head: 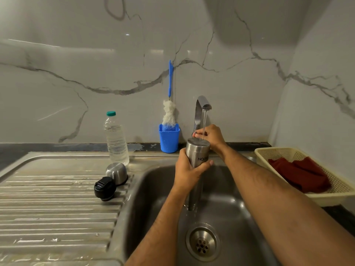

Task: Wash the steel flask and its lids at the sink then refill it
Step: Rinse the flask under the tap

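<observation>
We hold the steel flask [196,162] upside down over the sink [153,189], its flat base up under the tap [201,107], where a thin stream of water [204,123] lands on it. Our left hand [189,172] wraps around the flask's body from the left, thumb across the front by the inverted lettering. Our right hand [210,136] sits just behind and above the base, fingers curled at the foot of the tap; we cannot tell whether they grip the handle. Water runs off the flask's lower end toward the drain [202,242]. On the draining board to the left, the steel cup lid [116,172] and the black stopper lid [105,188] lie touching, well apart from both hands.
</observation>
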